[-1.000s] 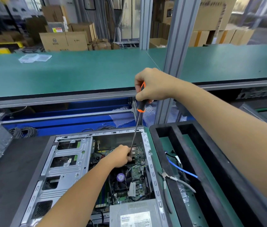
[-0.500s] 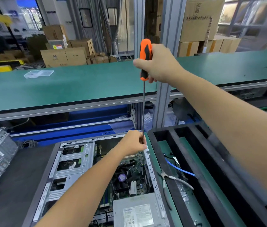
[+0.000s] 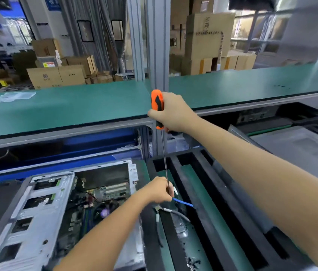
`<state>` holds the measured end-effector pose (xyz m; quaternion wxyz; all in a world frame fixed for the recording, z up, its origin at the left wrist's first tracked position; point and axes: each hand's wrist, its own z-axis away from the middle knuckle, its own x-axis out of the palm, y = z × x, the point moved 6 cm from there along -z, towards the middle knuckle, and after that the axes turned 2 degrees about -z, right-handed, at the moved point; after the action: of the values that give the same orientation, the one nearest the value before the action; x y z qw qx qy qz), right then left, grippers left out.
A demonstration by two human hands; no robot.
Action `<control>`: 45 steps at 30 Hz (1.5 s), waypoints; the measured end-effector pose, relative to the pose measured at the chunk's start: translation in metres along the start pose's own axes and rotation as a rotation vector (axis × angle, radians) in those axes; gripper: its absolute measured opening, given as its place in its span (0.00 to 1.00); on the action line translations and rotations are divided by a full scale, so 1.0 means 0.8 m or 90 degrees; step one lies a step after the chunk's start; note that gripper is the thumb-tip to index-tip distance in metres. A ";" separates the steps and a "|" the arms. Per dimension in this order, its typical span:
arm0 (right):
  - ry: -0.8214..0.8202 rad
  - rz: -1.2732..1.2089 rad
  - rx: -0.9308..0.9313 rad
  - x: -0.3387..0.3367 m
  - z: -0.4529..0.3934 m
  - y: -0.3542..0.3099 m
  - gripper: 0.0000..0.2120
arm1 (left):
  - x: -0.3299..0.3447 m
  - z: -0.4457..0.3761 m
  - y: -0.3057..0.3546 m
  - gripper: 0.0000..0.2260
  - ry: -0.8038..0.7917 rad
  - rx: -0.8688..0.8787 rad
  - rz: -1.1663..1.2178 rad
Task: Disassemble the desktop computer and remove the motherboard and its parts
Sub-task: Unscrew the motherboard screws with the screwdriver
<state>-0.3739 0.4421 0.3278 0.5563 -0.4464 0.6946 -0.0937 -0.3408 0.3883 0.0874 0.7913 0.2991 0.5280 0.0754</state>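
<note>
- Orange and black, the handle of the long screwdriver [image 3: 159,109] sits high in the right hand [image 3: 173,112], which is wrapped firmly round it; the thin shaft runs almost straight down, so the tool is carried upright with the tip low.
- The left hand [image 3: 159,189] is closed round the lower end of the shaft, right at the tip. I judge it is there to take a loosened screw off the tip, though no screw can be made out.
- Both hands hang over the black foam tray [image 3: 203,192], right of the computer, whose slots look meant for removed parts; a blue cable [image 3: 183,202] and a grey cable [image 3: 177,213] already lie in it, just beside the left hand.
- The open computer case [image 3: 43,212] lies flat at near left. The motherboard [image 3: 103,194] is seated inside it, so the main removal is not yet done.
- The right forearm reaches in from near right, rising to the handle. The left forearm comes from the near edge, crossing the case's right rim.
- The green shelf [image 3: 66,106] spans the far side.
</note>
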 end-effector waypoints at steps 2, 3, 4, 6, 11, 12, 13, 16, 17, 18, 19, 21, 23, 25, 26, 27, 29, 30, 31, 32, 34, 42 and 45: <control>-0.023 -0.007 0.007 -0.003 0.017 0.023 0.12 | 0.026 -0.007 0.017 0.09 -0.035 0.000 -0.013; -0.037 -0.016 0.016 -0.004 0.025 0.035 0.13 | 0.041 -0.011 0.022 0.10 -0.056 -0.006 -0.012; -0.051 -0.029 0.023 -0.004 0.033 0.047 0.12 | 0.058 -0.014 0.025 0.10 -0.080 -0.016 -0.010; -0.077 -0.048 0.031 -0.002 0.049 0.069 0.11 | 0.090 -0.018 0.028 0.10 -0.130 -0.034 -0.021; -0.124 -0.066 0.044 0.004 0.069 0.101 0.09 | 0.138 -0.021 0.035 0.06 -0.183 -0.057 -0.019; -0.126 -0.076 0.045 0.005 0.071 0.104 0.10 | 0.140 -0.021 0.035 0.06 -0.183 -0.066 -0.012; -0.126 -0.083 0.046 0.005 0.071 0.106 0.10 | 0.140 -0.021 0.035 0.05 -0.181 -0.072 -0.008; -0.118 -0.086 0.045 0.006 0.070 0.109 0.13 | 0.138 -0.020 0.035 0.04 -0.171 -0.076 0.006; -0.117 -0.084 0.045 0.006 0.069 0.108 0.13 | 0.136 -0.020 0.036 0.04 -0.165 -0.071 0.003; -0.119 -0.083 0.045 0.006 0.068 0.106 0.13 | 0.133 -0.019 0.036 0.05 -0.161 -0.067 -0.001; -0.120 -0.082 0.044 0.005 0.066 0.103 0.12 | 0.129 -0.019 0.037 0.05 -0.160 -0.067 0.000; -0.116 -0.087 0.036 0.001 0.060 0.094 0.12 | 0.117 -0.019 0.040 0.05 -0.156 -0.062 0.004; -0.087 -0.089 0.017 -0.006 0.048 0.079 0.13 | 0.095 -0.017 0.042 0.06 -0.130 -0.055 0.003; -0.039 -0.063 -0.020 -0.014 0.034 0.056 0.14 | 0.064 -0.012 0.042 0.05 -0.085 -0.044 -0.007; -0.018 -0.057 -0.039 -0.017 0.027 0.042 0.13 | 0.046 -0.008 0.040 0.05 -0.059 -0.039 -0.017; 0.000 -0.058 -0.057 -0.019 0.019 0.027 0.13 | 0.028 -0.002 0.036 0.04 -0.033 -0.036 -0.023; 0.035 -0.060 -0.090 -0.021 0.003 -0.004 0.12 | -0.008 0.013 0.025 0.04 0.012 -0.030 -0.031; 0.051 -0.061 -0.107 -0.021 -0.004 -0.021 0.12 | -0.027 0.022 0.017 0.04 0.034 -0.029 -0.036; 0.064 -0.067 -0.125 -0.020 -0.010 -0.039 0.13 | -0.045 0.032 0.008 0.04 0.059 -0.029 -0.041; 0.076 -0.073 -0.143 -0.018 -0.017 -0.057 0.13 | -0.062 0.043 -0.004 0.04 0.084 -0.031 -0.042; 0.087 -0.085 -0.167 -0.009 -0.028 -0.090 0.12 | -0.090 0.066 -0.033 0.07 0.119 -0.042 -0.027; -0.016 -0.113 -0.153 0.101 -0.053 -0.162 0.10 | -0.123 0.132 -0.158 0.07 0.088 -0.077 -0.031; -0.059 -0.107 -0.133 0.136 -0.053 -0.166 0.10 | -0.112 0.140 -0.189 0.08 0.044 -0.070 -0.057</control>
<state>-0.3398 0.2696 0.3515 0.5286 -0.5623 0.6343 -0.0465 -0.3105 0.1828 0.1036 0.7905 0.2286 0.5626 0.0792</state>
